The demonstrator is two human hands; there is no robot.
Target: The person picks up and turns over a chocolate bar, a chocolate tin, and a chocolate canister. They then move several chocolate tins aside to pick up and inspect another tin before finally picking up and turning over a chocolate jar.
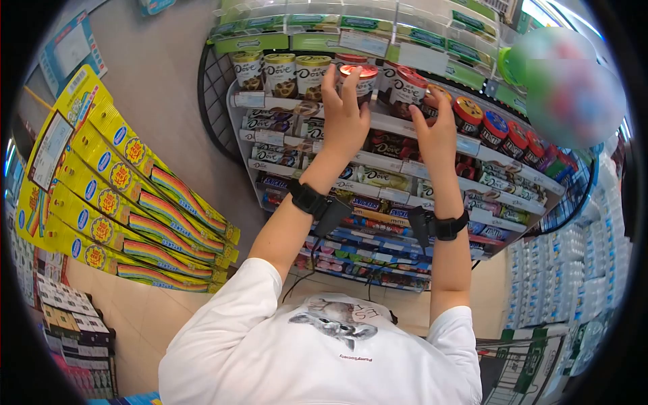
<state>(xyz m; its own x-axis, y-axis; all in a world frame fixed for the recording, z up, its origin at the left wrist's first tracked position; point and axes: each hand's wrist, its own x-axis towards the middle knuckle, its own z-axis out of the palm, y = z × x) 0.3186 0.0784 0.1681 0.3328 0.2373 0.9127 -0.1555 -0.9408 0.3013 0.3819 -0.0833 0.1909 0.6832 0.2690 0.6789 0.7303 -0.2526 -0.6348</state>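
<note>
Both hands were raised to the top shelf [395, 124] of a wire rack, apart from each other. The left hand [345, 118] lay near the middle of that shelf's front edge, fingers stretched and spread against a red-lidded Dove tub [365, 75] rather than closed round it. The right hand [437, 135] was just beside it toward the shelf's right end, fingers bent at a neighbouring tub [410, 85]; I cannot tell whether it gripped. At the shelf's left end stood 3 brown-lidded tubs [280, 71], and at its right end more tubs with red and blue lids [495, 125]. The shelves below held display boxes filled with Dove bars [378, 178] and Snickers bars [366, 202]. Yellow rainbow-striped packs [135, 196] hung left of the rack.
</note>
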